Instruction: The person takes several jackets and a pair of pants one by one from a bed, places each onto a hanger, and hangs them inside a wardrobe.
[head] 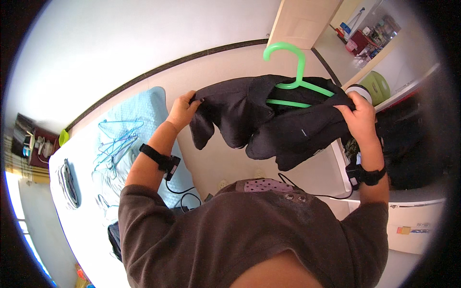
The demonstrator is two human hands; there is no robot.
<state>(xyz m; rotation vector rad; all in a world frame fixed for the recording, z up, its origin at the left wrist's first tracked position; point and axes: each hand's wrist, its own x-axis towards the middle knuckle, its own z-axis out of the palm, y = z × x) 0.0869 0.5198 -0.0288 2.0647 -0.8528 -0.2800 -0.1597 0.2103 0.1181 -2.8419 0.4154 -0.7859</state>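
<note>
A black garment (230,104) hangs stretched between my two hands, over the light floor. A green plastic clothes hanger (301,68) sits inside its neck opening, with the hook standing out above the cloth. My left hand (185,109) pinches the garment at its left shoulder. At the other shoulder, my right hand (358,113) grips the cloth, fingers partly hidden behind it. The lower part of the garment droops in folds. Both forearms wear black straps with small devices.
A bed with a light blue quilted cover (151,104) stands at the left, bearing several blue wire hangers (120,140), pale clothes and a folded striped cloth (67,183). At the right, an open wardrobe holds dark clothes (407,144). A wooden door (300,21) stands behind.
</note>
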